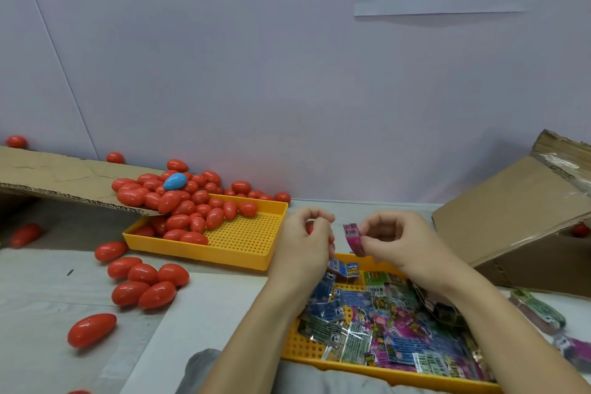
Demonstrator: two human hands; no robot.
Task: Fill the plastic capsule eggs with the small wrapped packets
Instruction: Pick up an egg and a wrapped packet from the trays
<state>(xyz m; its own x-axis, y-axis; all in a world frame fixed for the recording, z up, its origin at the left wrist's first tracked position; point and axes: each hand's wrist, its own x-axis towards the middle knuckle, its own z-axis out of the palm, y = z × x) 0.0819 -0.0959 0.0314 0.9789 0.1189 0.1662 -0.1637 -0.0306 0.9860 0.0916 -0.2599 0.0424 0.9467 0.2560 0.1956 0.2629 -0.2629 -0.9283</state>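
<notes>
A pink packet is pinched between the thumb and fingertips of the right hand and is held upright just above the far edge of the near tray. The left hand is curled around a red egg, of which only a small part is visible between the fingers; whether that egg is whole or a half cannot be told. The two hands are held close together, the packet lying between them. The near tray is filled with a loose heap of packets in blue, green and pink. A far tray is observed beyond the left hand, holding a pile of red eggs with one blue egg on top. Further red eggs are scattered on the counter to the left. A cardboard box is set at the right.
</notes>
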